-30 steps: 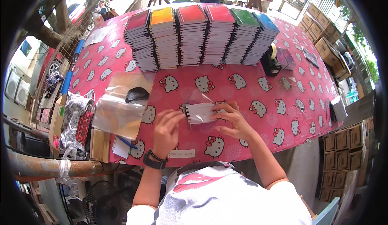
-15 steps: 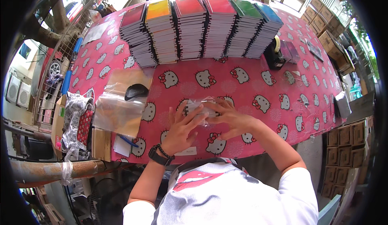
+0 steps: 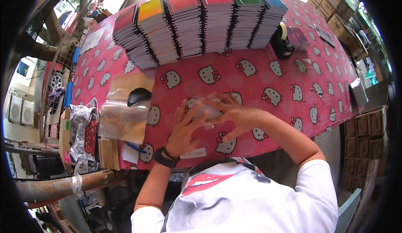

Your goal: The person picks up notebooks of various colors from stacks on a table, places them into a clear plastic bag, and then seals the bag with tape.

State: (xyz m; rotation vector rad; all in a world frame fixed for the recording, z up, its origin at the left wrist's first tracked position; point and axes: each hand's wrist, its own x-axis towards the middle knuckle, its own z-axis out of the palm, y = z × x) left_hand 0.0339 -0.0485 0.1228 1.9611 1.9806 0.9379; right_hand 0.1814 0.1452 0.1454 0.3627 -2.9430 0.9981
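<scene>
A clear-wrapped white bundle (image 3: pixel 212 113) lies toward the table's (image 3: pixel 263 77) near edge, around mid-width. The left hand (image 3: pixel 185 127) and right hand (image 3: pixel 238 116) are spread over it, fingers fanned, neither clenched around anything. The step in hand appears to be smoothing it; the next move seems to call for light, even pressure. 6 notebook stacks (image 3: pixel 186 32) line the far edge; cartons (image 3: pixel 368 126) stand beyond the right edge.

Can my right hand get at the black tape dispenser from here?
Probably yes, with a forward stretch: the tape dispenser stands beyond the right hand, and flat tablecloth seems to lie between them, with the notebook stacks left of that path. The hand would first have to leave the clear plastic wrap.
</scene>
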